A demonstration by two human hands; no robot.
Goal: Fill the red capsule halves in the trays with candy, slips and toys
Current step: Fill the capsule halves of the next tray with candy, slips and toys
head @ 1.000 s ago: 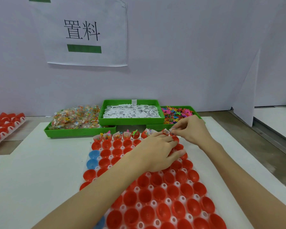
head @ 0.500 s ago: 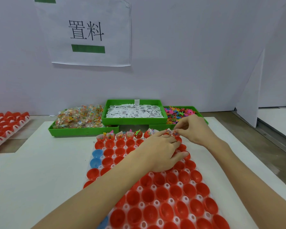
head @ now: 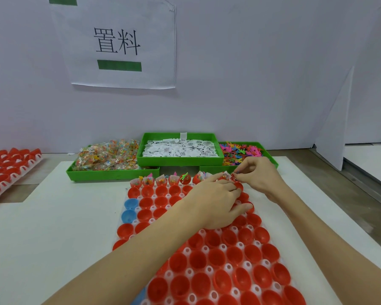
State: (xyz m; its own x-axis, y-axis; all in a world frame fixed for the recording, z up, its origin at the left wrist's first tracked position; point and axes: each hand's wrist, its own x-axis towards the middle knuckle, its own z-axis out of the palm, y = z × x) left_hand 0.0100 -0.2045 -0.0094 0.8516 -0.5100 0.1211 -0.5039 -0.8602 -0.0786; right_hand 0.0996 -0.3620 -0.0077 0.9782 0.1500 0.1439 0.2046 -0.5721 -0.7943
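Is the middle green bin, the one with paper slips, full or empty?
Full: white paper slips are heaped to about the rim of the middle green bin.

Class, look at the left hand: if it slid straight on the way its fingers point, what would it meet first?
Its fingers point right and slightly away. The left hand would probably first meet the right hand at the red capsule halves in the far row; depth is unclear.
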